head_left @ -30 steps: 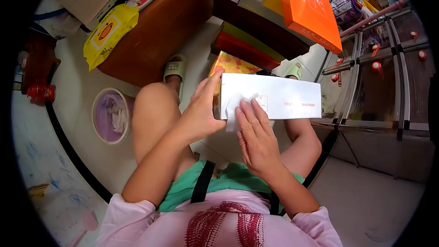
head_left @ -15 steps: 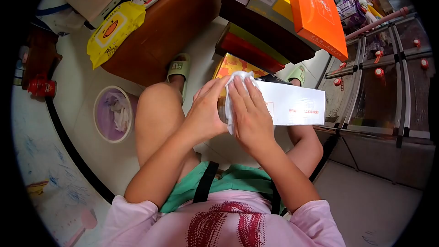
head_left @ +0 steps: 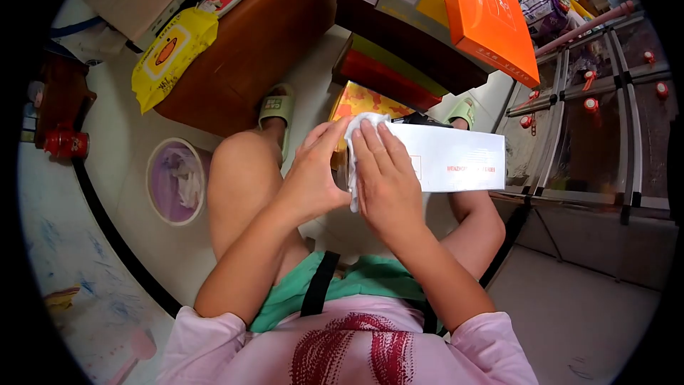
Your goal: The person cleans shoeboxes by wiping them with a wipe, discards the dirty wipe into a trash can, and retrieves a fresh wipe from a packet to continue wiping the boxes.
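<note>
A long white box with red print is held across my knees, its left end between my hands. My left hand is curved round that end, thumb below and fingers above. Flat over the near left part of the box, my right hand presses a white wipe against it. The wipe pokes out above the fingertips and along the left side of the right hand. The box's left end is mostly hidden by the hands and wipe.
A yellow wipes pack lies on a brown wooden surface. Left of my knee stands a lilac bin with white tissues. Ahead are stacked boxes, including an orange box and a patterned box. Drawers stand at right.
Both hands and the wipe have shifted very slightly left, with the white box tilting a little. My grip looks the same, and the whole view has moved slightly.
</note>
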`<state>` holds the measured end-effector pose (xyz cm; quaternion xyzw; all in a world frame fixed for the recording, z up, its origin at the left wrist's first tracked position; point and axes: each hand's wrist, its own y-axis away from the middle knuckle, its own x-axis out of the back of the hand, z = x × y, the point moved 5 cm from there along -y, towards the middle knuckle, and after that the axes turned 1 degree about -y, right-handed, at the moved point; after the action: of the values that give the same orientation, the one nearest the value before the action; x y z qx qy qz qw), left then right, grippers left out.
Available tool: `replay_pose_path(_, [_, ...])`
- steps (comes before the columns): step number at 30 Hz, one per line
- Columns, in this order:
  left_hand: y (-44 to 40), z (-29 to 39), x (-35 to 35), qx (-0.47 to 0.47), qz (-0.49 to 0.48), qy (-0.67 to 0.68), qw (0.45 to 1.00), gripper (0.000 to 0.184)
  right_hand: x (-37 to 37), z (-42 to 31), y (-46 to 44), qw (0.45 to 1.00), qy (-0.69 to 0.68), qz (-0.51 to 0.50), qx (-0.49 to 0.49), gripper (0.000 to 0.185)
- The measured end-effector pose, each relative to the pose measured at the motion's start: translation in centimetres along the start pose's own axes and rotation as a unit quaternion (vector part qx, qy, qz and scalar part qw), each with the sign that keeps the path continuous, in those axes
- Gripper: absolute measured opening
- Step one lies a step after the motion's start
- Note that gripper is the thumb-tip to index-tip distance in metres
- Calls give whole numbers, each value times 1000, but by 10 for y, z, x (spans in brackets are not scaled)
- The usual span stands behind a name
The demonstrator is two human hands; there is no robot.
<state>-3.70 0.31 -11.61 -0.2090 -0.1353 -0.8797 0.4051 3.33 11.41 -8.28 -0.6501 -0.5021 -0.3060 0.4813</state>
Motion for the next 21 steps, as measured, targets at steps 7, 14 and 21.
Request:
replay_pose_path(7, [-1, 5, 1, -1, -6, -13, 1000, 107, 10, -7, 21, 998, -16, -49, 23, 55])
replay_pose_path(14, [1, -1, 1, -12, 12, -9, 1000, 105, -3, -8, -2, 999, 18, -30, -6, 63])
replay_pose_path(21, [0, 5, 1, -9, 18, -8, 1000, 93, 7, -16, 33, 998, -10, -64, 22, 59])
